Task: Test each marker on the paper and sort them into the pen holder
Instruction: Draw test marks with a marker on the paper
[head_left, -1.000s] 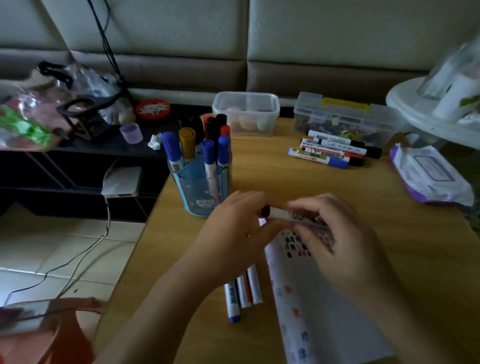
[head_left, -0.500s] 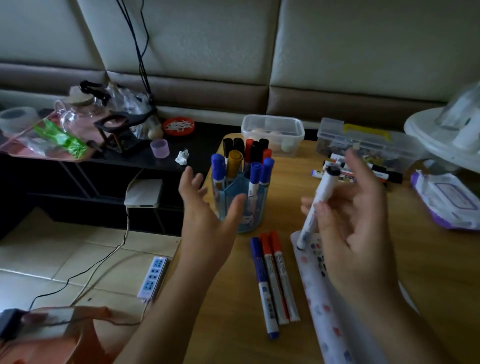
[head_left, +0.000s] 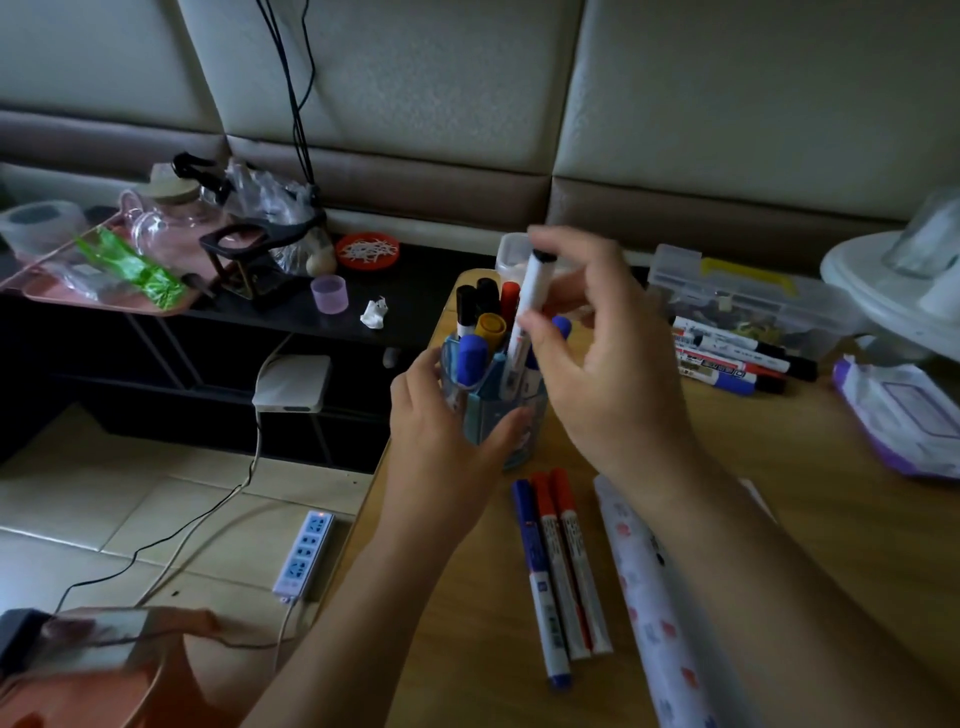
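Note:
A blue pen holder (head_left: 519, 415) with several markers stands near the table's left edge. My left hand (head_left: 441, 431) grips its near left side. My right hand (head_left: 602, 358) pinches a white marker with a black cap (head_left: 531, 299), held nearly upright with its lower end inside the holder. On the table in front lie three markers (head_left: 561, 561), one blue and two red. The test paper (head_left: 660, 597), dotted with colour marks, lies to their right, partly under my right forearm.
More markers (head_left: 727, 358) lie at the back right beside a clear box with a yellow latch (head_left: 743, 291). A wet-wipe pack (head_left: 904, 415) sits at the right. Left of the table stand a dark shelf (head_left: 291, 317) with clutter and a power strip (head_left: 304, 556) on the floor.
My right hand carried the black-capped marker from above the paper to the holder and lowered its end in. My left hand went from open in the air to gripping the holder.

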